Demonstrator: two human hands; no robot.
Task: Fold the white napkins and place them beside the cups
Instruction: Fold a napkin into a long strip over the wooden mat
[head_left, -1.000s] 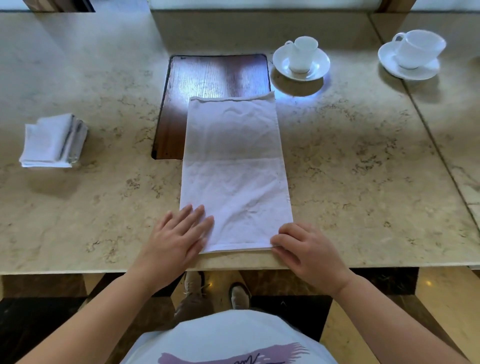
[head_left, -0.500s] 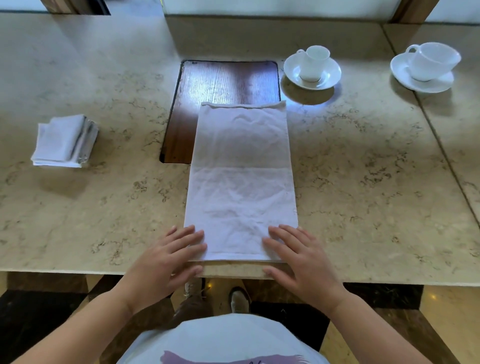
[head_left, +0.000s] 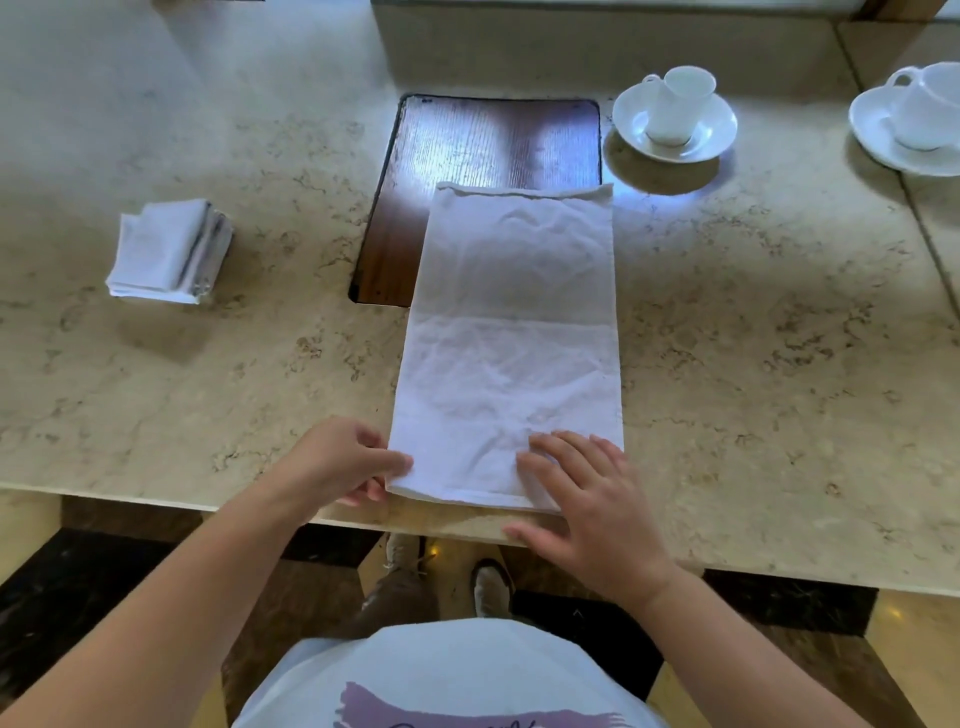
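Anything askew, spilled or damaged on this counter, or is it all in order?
Nothing spilled or damaged. The long napkin is wrinkled and lies partly over the dark wooden inset. The left hand pinches its near left corner; the right hand lies flat on it. Both cups stand upright on saucers.

Tabletop (head_left: 779, 364): polished stone, beige, veined and speckled, with a soft sheen. Panel (head_left: 483, 140) set flush into the tabletop: dark wood, visible grain, glossy, reflecting light. Napkin (head_left: 511, 332) overlapping the panel's near right part: white cloth, matt, creased. Stack of napkins (head_left: 166, 252) left of the panel: same matt white cloth. Cup (head_left: 678, 104) and saucer (head_left: 711, 140) right of the panel: glossy white ceramic.
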